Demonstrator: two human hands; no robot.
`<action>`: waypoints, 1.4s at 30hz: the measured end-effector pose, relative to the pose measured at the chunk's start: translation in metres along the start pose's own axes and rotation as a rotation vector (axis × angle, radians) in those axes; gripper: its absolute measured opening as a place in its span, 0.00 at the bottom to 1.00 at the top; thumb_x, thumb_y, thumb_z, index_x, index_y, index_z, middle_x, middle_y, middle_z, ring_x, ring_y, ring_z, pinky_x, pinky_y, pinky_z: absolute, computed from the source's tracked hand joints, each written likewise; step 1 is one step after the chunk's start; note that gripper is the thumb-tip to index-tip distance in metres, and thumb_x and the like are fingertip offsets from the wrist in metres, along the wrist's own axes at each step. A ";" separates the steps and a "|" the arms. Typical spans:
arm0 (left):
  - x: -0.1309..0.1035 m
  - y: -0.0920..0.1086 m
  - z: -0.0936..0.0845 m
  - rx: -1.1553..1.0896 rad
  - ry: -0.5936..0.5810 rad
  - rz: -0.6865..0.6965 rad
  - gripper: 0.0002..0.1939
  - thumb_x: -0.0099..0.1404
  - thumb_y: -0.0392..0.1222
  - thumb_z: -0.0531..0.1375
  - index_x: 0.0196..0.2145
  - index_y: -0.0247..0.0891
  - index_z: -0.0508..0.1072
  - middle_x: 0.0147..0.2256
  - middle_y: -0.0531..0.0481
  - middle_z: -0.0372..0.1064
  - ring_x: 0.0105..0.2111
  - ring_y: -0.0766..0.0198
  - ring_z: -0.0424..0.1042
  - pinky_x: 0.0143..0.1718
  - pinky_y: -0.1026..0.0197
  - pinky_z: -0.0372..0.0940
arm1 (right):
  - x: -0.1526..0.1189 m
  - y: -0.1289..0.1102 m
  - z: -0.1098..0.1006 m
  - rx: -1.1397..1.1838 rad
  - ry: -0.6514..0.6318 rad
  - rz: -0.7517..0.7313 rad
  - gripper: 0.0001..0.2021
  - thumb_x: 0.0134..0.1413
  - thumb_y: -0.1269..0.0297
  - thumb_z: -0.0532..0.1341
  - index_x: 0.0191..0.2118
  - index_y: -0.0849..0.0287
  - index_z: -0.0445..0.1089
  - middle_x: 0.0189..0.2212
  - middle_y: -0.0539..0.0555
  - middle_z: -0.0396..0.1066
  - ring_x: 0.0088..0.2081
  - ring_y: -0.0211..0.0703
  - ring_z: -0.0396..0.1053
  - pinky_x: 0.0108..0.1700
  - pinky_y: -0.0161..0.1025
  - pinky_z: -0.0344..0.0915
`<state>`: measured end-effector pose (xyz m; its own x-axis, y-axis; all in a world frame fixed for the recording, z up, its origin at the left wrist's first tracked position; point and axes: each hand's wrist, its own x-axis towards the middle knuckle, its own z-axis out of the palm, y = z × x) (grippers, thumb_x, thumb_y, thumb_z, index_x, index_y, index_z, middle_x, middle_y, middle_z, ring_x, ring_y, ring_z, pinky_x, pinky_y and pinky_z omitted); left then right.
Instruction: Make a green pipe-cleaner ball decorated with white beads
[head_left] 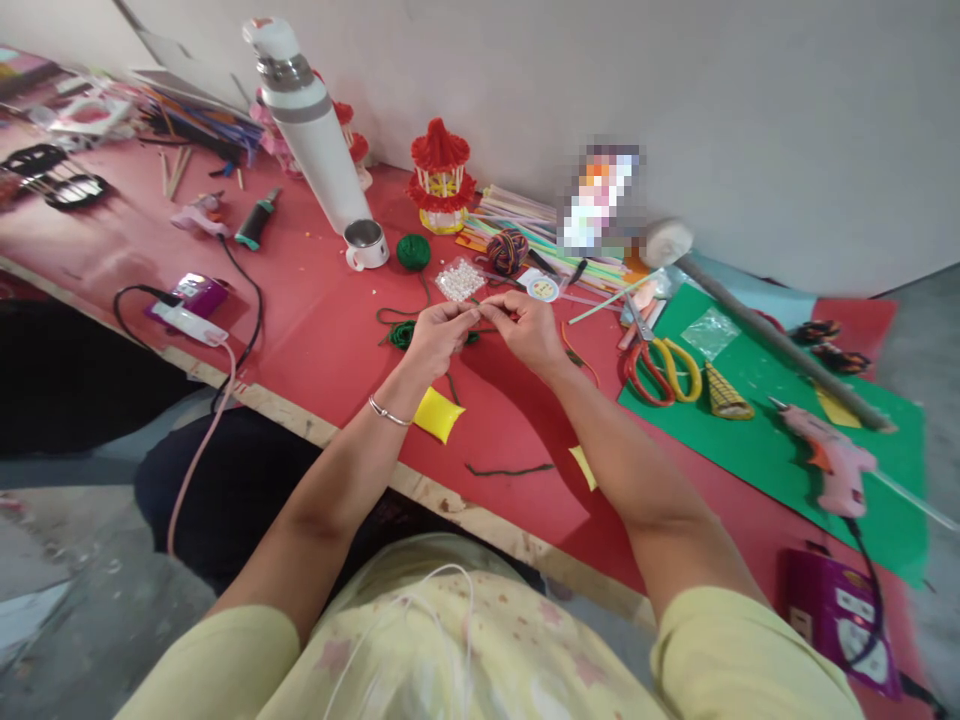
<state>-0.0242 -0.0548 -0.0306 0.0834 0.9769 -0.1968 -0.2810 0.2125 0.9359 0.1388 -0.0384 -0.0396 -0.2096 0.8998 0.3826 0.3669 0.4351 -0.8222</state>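
My left hand (442,335) and my right hand (525,325) meet over the red table, fingertips pinched close together on a thin dark green yarn. Dark green yarn (403,334) lies coiled beside and beneath my left hand. Just beyond the hands is a clear bag of white beads (460,281), with a green yarn ball (413,252) to its left. A yellow piece (439,415) rests below my left wrist, and a smaller yellow piece (583,467) is partly hidden by my right forearm. Nearer the front edge lies a short green strand (510,469).
At the back stand a white flask (311,130), a steel cup (366,245) and a red lantern-like craft (441,178). To the right, scissors (679,368) and a pink glue gun (829,455) lie on a green sheet (780,440). Cords cross the left side.
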 end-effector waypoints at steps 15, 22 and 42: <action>0.002 -0.001 -0.003 -0.174 0.141 0.025 0.12 0.57 0.42 0.71 0.28 0.36 0.71 0.23 0.56 0.67 0.15 0.79 0.53 0.14 0.70 0.43 | -0.002 0.012 -0.013 -0.286 0.069 -0.105 0.13 0.68 0.57 0.58 0.39 0.54 0.79 0.35 0.56 0.75 0.41 0.48 0.70 0.47 0.44 0.64; 0.002 -0.005 0.000 -0.095 0.145 0.030 0.11 0.56 0.42 0.72 0.29 0.34 0.75 0.20 0.57 0.63 0.15 0.77 0.53 0.15 0.69 0.41 | -0.003 0.006 -0.012 -0.190 0.093 -0.265 0.12 0.69 0.56 0.59 0.43 0.50 0.80 0.38 0.56 0.76 0.43 0.48 0.72 0.49 0.45 0.67; 0.001 -0.005 0.001 -0.129 0.101 0.016 0.10 0.52 0.39 0.71 0.27 0.34 0.75 0.19 0.57 0.62 0.15 0.77 0.53 0.14 0.70 0.40 | -0.003 0.011 -0.007 -0.489 0.056 -0.390 0.15 0.72 0.59 0.55 0.43 0.54 0.80 0.34 0.56 0.73 0.40 0.46 0.68 0.44 0.43 0.65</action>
<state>-0.0213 -0.0547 -0.0353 -0.0169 0.9760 -0.2172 -0.4023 0.1922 0.8951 0.1500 -0.0365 -0.0470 -0.3688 0.6663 0.6481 0.6477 0.6843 -0.3349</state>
